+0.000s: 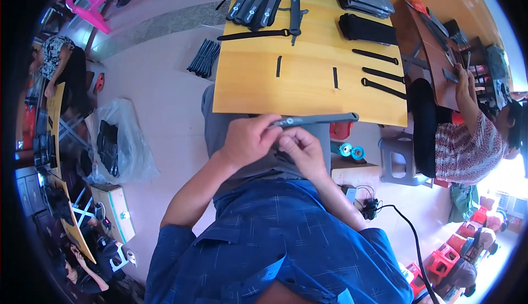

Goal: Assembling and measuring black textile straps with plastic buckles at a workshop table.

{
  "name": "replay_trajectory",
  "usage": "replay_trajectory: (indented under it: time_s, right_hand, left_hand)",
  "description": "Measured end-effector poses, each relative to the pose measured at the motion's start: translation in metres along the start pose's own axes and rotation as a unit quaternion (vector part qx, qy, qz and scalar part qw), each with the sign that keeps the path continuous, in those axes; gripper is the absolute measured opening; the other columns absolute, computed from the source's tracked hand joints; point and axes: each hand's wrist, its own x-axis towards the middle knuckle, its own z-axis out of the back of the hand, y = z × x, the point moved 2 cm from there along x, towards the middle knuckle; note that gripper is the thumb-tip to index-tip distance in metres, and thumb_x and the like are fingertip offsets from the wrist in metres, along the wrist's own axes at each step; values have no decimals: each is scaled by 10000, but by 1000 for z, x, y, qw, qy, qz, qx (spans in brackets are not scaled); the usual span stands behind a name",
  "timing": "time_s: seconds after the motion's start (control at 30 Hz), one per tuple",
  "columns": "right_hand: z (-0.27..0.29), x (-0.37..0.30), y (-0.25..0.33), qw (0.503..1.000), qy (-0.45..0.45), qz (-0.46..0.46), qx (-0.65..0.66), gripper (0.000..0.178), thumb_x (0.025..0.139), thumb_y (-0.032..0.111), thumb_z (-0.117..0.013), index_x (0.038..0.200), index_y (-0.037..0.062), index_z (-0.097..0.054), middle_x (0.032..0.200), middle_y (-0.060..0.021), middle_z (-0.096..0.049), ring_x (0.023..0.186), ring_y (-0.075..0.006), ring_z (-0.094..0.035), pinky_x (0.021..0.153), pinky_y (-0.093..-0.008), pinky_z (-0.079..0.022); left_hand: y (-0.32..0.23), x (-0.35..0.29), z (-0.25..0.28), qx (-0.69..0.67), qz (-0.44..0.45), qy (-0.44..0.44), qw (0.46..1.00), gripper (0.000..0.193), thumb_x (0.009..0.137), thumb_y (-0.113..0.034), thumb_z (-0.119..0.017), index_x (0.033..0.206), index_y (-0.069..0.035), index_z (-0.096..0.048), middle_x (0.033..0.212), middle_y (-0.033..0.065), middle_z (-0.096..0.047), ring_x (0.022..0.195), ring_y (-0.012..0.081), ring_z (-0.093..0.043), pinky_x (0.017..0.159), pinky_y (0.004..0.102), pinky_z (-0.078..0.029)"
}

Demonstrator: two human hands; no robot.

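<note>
Over my lap, in front of the table's near edge, my left hand [246, 140] grips one end of a dark grey fabric strap [325, 119] with a small pale print. The strap points to the right, and its far end has a slot. Just below it my right hand [303, 152] is closed, thumb against curled fingers; what it pinches, if anything, is hidden. On the yellow table [247, 92] lie similar grey straps [256, 7] in a group at the far left, with a single one [295, 11] beside them. A black hook-and-loop strap [253, 35] lies in front of these.
Several black straps [379, 56] lie along the table's right side, before stacked black pieces [367, 29]. Two short black strips [279, 66] mark the middle. A dark bundle [204, 58] is left of the table. A co-worker [467, 150] sits at right by a grey stool [404, 160]; a cable [410, 227] hangs nearby.
</note>
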Motion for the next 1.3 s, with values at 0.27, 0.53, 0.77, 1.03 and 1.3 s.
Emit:
replay_trajectory:
  time_s: [0.27,0.53,0.77,1.03,1.3]
  right_hand:
    - [-9,30,81,783,-73,329,-523,283,832,142,-783,1096,62,-720,1163,-121,-705,1065,-343,-663,924,-473,-522]
    - [-20,54,76,771,-16,317,-553,274,852,186,-779,1107,93,-740,1078,-96,-703,1059,-330,-667,878,-478,-526]
    - [-26,70,49,853,-8,209,-478,167,890,164,-748,1042,93,-761,940,-122,-714,948,-338,-694,784,-444,-563]
    - [-33,78,44,831,-50,241,-498,132,862,129,-768,980,71,-771,899,-102,-700,906,-332,-676,790,-435,-553]
    - [-33,80,38,826,-43,252,-502,135,846,124,-777,965,63,-778,880,-108,-692,876,-329,-667,789,-434,-535]
  left_hand:
    - [47,5,39,-104,123,28,987,190,918,-153,-727,1046,-12,-729,932,185,-739,848,361,-717,746,394,-553]
    - [57,1,48,-121,123,103,980,232,962,-132,-699,1147,7,-713,991,172,-752,889,263,-723,807,349,-547]
    - [57,-2,46,-107,122,37,986,216,998,-168,-657,1139,-10,-697,995,181,-745,898,348,-717,805,396,-549]
    - [43,-25,30,2,206,-64,977,111,1042,-151,-535,1074,-50,-568,866,200,-697,817,426,-692,692,496,-521]
    - [37,-30,6,-14,228,-61,972,109,1044,-151,-534,1057,-45,-556,835,215,-680,793,434,-677,670,509,-500]
